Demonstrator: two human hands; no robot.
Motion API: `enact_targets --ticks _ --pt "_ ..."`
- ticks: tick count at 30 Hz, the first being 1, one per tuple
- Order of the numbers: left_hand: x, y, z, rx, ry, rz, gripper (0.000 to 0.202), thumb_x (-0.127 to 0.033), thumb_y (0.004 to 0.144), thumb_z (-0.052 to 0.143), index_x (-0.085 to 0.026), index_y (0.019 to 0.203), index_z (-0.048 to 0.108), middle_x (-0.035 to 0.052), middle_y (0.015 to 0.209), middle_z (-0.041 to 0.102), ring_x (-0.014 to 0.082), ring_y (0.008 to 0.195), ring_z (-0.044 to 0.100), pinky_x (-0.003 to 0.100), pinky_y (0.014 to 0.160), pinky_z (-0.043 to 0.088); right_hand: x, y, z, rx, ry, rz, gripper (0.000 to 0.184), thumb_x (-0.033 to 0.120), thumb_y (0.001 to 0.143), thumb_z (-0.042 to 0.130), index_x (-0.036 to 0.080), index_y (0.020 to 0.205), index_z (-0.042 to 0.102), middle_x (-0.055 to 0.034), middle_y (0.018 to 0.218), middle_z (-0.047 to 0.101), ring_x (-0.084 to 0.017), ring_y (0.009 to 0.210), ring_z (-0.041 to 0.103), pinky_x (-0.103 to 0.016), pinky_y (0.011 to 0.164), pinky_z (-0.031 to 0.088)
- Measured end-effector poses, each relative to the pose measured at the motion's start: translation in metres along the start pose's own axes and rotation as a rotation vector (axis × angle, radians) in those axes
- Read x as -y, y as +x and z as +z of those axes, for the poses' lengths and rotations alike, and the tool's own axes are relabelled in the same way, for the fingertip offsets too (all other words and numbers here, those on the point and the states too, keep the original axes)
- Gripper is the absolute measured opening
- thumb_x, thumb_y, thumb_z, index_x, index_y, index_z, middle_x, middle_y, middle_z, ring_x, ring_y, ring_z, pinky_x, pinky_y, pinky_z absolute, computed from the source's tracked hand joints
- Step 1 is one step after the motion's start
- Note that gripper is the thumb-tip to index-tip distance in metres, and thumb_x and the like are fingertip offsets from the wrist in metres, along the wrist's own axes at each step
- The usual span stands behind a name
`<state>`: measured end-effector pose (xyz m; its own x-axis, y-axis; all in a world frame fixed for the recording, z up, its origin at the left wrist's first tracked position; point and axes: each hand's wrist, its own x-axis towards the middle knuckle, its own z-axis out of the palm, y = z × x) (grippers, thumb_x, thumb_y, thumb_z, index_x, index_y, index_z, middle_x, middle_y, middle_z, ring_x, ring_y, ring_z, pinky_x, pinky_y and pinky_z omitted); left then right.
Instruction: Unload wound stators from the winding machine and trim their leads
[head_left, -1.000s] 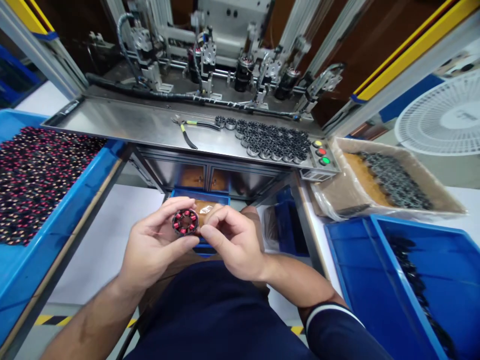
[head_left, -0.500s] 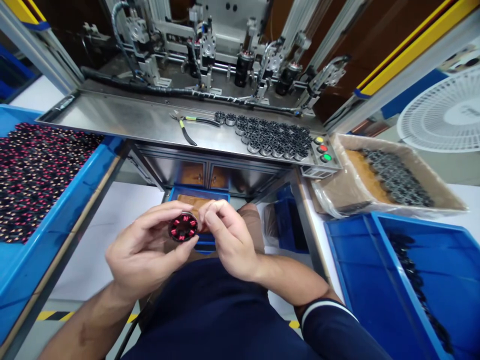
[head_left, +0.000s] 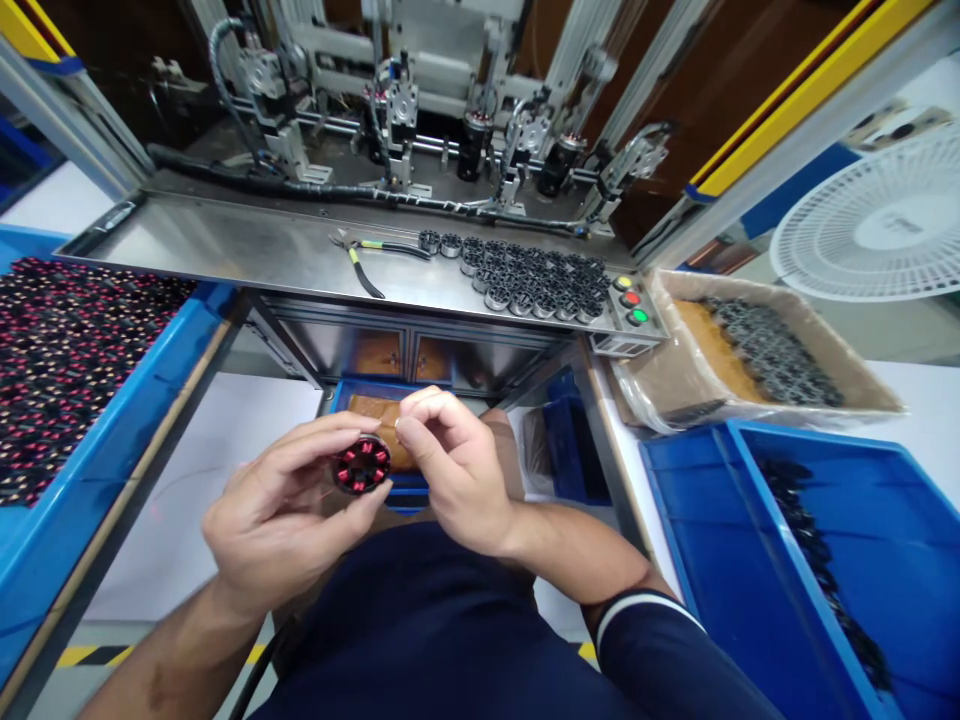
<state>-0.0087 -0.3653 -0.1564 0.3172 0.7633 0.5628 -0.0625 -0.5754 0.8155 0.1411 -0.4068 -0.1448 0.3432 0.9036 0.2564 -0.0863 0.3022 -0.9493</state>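
My left hand (head_left: 289,510) is closed round a small round black stator with red wire coils (head_left: 361,466), held between thumb and fingers above my lap. My right hand (head_left: 450,465) is just to its right, with thumb and forefinger pinched together at the stator's upper right edge. What the pinch holds is too small to make out. Both hands hover in front of the steel bench (head_left: 247,255).
Pliers (head_left: 360,262) and a cluster of grey stator cores (head_left: 532,275) lie on the bench beside coloured buttons (head_left: 630,298). A blue tray of wound stators (head_left: 67,340) is at left. A lined box of cores (head_left: 765,350) and blue bins (head_left: 817,560) are at right. A fan (head_left: 877,230) stands beyond.
Both hands have drifted slightly left and down with the stator. The stator has been turned in my left hand, and my right fingers have moved to its upper right edge.
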Motion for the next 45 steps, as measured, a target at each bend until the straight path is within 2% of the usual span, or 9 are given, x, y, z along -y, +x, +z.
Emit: enact_targets --ticks 4,7,14,20,27,31,34,38,45 --pt "-0.002 0.003 -0.001 -0.039 -0.102 -0.045 0.059 0.007 0.062 0.078 -0.022 0.113 0.07 0.002 0.11 0.074 0.0159 0.101 0.07 0.025 0.089 0.059 -0.004 -0.003 0.001 0.041 0.164 0.106 0.021 0.038 0.084 0.071 0.02 0.085 0.06 -0.0001 0.083 0.057 -0.012 0.074 0.053 -0.028 0.069 0.046" --pt "-0.002 0.007 -0.002 -0.056 -0.136 -0.092 0.057 0.008 0.063 0.077 -0.022 0.112 0.07 0.0011 0.11 0.074 0.0146 0.102 0.07 0.023 0.092 0.058 -0.006 -0.006 -0.001 0.111 0.251 0.128 0.026 0.036 0.077 0.079 0.021 0.09 0.062 0.0003 0.083 0.058 -0.012 0.073 0.055 -0.028 0.068 0.048" --pt "-0.002 0.01 0.0 -0.058 -0.113 -0.089 0.055 0.004 0.062 0.08 -0.022 0.11 0.07 0.0014 0.108 0.075 0.0161 0.1 0.071 0.025 0.09 0.059 -0.001 -0.01 -0.004 0.035 0.032 -0.106 0.015 0.026 0.087 0.068 0.019 0.075 0.061 -0.0006 0.075 0.06 -0.013 0.072 0.057 -0.031 0.071 0.048" --pt "-0.004 0.008 -0.002 -0.049 -0.064 -0.054 0.051 -0.001 0.065 0.08 -0.022 0.11 0.07 0.0035 0.104 0.075 0.0193 0.097 0.072 0.031 0.087 0.061 -0.002 -0.006 -0.004 0.099 0.038 -0.142 0.013 0.029 0.084 0.072 0.019 0.081 0.064 -0.0015 0.078 0.062 -0.014 0.072 0.059 -0.03 0.068 0.05" --pt "-0.004 0.009 0.0 -0.06 -0.033 -0.006 0.047 -0.005 0.066 0.08 -0.021 0.108 0.07 0.005 0.1 0.076 0.022 0.093 0.073 0.034 0.082 0.063 0.006 -0.005 -0.005 0.03 -0.068 -0.237 0.013 0.022 0.086 0.068 0.019 0.075 0.063 -0.0015 0.072 0.063 -0.014 0.069 0.06 -0.03 0.067 0.052" --pt "-0.006 0.012 -0.002 0.002 -0.182 -0.108 0.045 -0.001 0.069 0.075 -0.021 0.109 0.07 0.0052 0.1 0.076 0.0196 0.093 0.073 0.03 0.085 0.061 0.003 -0.003 -0.01 0.103 -0.101 -0.357 0.003 0.017 0.085 0.068 0.018 0.084 0.066 -0.0031 0.076 0.064 -0.014 0.072 0.062 -0.03 0.066 0.053" --pt "-0.006 0.014 -0.006 0.066 -0.26 -0.18 0.043 -0.002 0.07 0.073 -0.02 0.109 0.07 0.006 0.101 0.076 0.0188 0.091 0.073 0.027 0.083 0.061 0.001 0.002 -0.013 0.119 -0.175 -0.458 0.008 0.018 0.086 0.068 0.018 0.094 0.067 -0.0054 0.082 0.067 -0.016 0.077 0.064 -0.032 0.069 0.054" --pt "-0.007 0.015 -0.007 0.094 -0.256 -0.192 0.041 -0.002 0.07 0.073 -0.019 0.107 0.07 0.0064 0.1 0.076 0.0192 0.09 0.073 0.027 0.082 0.061 0.003 0.006 -0.014 0.146 -0.239 -0.543 0.006 0.02 0.087 0.068 0.018 0.093 0.068 -0.0064 0.082 0.069 -0.017 0.077 0.066 -0.033 0.068 0.056" --pt "-0.006 0.011 0.004 -0.068 -0.087 -0.048 0.045 -0.004 0.068 0.076 -0.021 0.11 0.07 0.006 0.101 0.075 0.021 0.093 0.072 0.032 0.083 0.062 0.003 -0.006 -0.002 0.005 -0.202 -0.55 0.008 0.013 0.083 0.068 0.019 0.088 0.069 -0.0044 0.071 0.067 -0.016 0.066 0.064 -0.032 0.061 0.054"
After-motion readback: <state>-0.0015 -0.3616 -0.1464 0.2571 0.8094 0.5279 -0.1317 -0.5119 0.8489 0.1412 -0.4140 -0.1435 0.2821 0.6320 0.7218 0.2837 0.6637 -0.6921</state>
